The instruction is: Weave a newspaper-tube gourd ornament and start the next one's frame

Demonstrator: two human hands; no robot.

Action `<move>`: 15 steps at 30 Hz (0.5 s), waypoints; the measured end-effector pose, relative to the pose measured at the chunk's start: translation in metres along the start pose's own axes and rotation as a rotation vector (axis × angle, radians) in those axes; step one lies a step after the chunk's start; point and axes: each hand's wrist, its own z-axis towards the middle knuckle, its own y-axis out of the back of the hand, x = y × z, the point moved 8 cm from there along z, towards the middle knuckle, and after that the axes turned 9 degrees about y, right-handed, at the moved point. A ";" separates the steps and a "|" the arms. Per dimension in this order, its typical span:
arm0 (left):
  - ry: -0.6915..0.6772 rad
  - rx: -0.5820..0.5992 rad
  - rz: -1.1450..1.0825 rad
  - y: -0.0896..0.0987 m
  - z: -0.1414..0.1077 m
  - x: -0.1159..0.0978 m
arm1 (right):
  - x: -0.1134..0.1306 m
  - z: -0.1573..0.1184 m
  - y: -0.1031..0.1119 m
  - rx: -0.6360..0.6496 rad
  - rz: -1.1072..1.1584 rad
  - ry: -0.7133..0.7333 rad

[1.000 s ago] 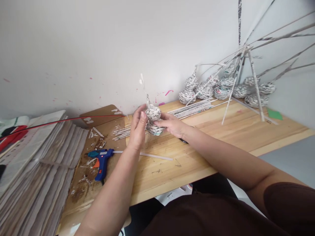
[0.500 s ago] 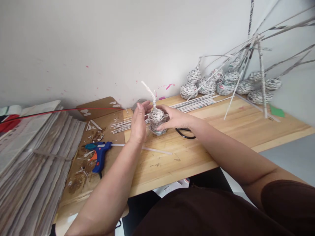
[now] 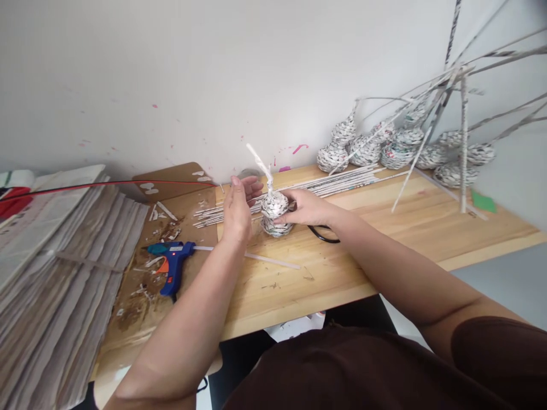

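The gourd [image 3: 273, 206], woven from paper, stands upright on the counter [image 3: 294, 287] between the two hands, its twisted stem leaning up and to the left. The right hand [image 3: 307, 208] grips it at the waist, thumb across the front and fingers wrapping behind; the narrowing there probably gives the surest hold. The left hand [image 3: 240, 208] is spread beside it, palm facing the gourd, perhaps as a guard against tipping; whether any finger touches it cannot be told. The glue gun [image 3: 176, 259] lies on its side on stained cardboard [image 3: 188, 199], which likely spares the wood from drips, and its glue stick [image 3: 273, 260] runs out behind the left forearm onto the counter. Rolled tubes [image 3: 333, 183] lie side by side behind the hands, presumably for easy reach, with a black loop [image 3: 319, 236] near the right wrist. More gourds [image 3: 332, 158] line the wall, seemingly to save working room, while strapped newspapers [image 3: 85, 245] are piled at the far left.
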 end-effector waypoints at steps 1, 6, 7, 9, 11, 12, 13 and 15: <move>0.000 -0.004 0.001 0.000 0.000 0.000 | 0.001 0.000 0.002 -0.013 -0.008 0.004; -0.033 -0.028 0.021 0.003 0.001 -0.003 | 0.008 -0.001 0.006 -0.033 0.019 0.046; -0.033 -0.029 0.023 0.003 0.002 -0.003 | 0.009 -0.002 0.004 -0.007 0.041 0.052; -0.022 -0.030 0.020 0.004 0.004 -0.001 | 0.010 -0.002 -0.005 0.082 0.100 0.062; -0.008 -0.037 0.011 0.005 0.005 0.001 | 0.011 -0.004 -0.013 0.160 0.143 0.072; -0.002 -0.041 0.007 0.005 0.005 0.001 | 0.011 -0.004 -0.014 0.175 0.139 0.071; 0.003 -0.045 0.003 0.005 0.005 0.002 | 0.010 -0.004 -0.014 0.174 0.118 0.065; 0.008 -0.054 -0.009 0.006 0.006 0.002 | 0.008 -0.005 -0.010 0.161 0.063 0.045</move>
